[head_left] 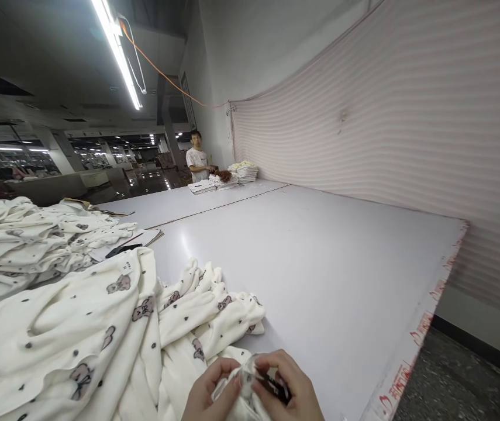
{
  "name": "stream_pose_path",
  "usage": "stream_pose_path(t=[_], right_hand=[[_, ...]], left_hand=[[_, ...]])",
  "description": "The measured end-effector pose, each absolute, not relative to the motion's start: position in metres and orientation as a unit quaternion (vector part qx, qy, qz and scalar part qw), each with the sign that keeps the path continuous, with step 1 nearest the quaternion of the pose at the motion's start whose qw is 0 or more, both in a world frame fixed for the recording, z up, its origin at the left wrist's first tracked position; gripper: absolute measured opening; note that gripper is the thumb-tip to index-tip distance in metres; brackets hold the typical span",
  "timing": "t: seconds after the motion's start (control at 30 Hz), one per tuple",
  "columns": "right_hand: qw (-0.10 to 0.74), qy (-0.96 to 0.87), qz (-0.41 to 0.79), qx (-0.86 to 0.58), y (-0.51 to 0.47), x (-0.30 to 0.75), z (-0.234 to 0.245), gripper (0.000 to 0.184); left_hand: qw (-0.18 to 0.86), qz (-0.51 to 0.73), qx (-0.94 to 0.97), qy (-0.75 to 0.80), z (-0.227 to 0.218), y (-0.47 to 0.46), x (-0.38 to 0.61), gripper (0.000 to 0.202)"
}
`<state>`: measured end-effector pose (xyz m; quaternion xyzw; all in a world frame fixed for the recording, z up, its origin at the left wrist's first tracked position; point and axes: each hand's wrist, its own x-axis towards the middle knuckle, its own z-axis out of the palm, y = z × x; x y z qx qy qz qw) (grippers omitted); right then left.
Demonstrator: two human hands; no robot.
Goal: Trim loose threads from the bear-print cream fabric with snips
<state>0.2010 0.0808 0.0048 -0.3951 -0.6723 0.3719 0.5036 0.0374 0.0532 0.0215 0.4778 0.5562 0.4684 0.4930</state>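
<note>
1. Factory hall, dim, with a strip light (117,52) running overhead and a pink-striped cloth (385,117) hung along the right side.
2. A large pale worktop (311,263) fills the middle of the view; its right edge carries red printed marks.
3. Left hand (209,390) sits at the near bottom edge, fingers curled and pinching a fold of white garment (234,403).
4. Right hand (291,389) is just beside the left, touching it at the fingertips, fingers closed on a small clear piece (250,374) with a dark part below it; what the piece is cannot be told.
5. The held garment lies at the near edge of the worktop, between the two hands and partly hidden by them.
6. A heap of white printed clothes (100,327), with small dark hearts and pink bear shapes, spreads over the near left of the worktop and touches the held garment.
7. A second stack of like clothes (17,240) lies further left, with flat cardboard sheets (140,237) and a dark object beside it.
8. At the far end a person in a white shirt (197,158) stands at the worktop beside folded piles (232,174).
</note>
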Motion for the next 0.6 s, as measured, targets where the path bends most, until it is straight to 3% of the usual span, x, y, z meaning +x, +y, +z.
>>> stream_pose_path(t=[0.07,0.13,0.33,0.6], right_hand=[[0.505,-0.688,0.357,-0.379,0.079,0.196,0.001,0.015],[0.492,-0.698,0.344,-0.390,0.079,0.191,-0.003,0.009],[0.482,-0.671,0.361,-0.433,0.082,0.179,-0.009,0.033],[0.473,-0.608,0.438,-0.464,0.077,0.185,-0.016,0.039]], left_hand=[[0.500,0.470,0.486,0.541,0.020,0.054,0.037,0.043],[0.508,0.457,0.503,0.530,0.017,0.053,0.035,0.042],[0.459,0.428,0.527,0.574,0.018,0.052,0.035,0.040],[0.469,0.403,0.499,0.607,0.029,0.055,0.039,0.031]])
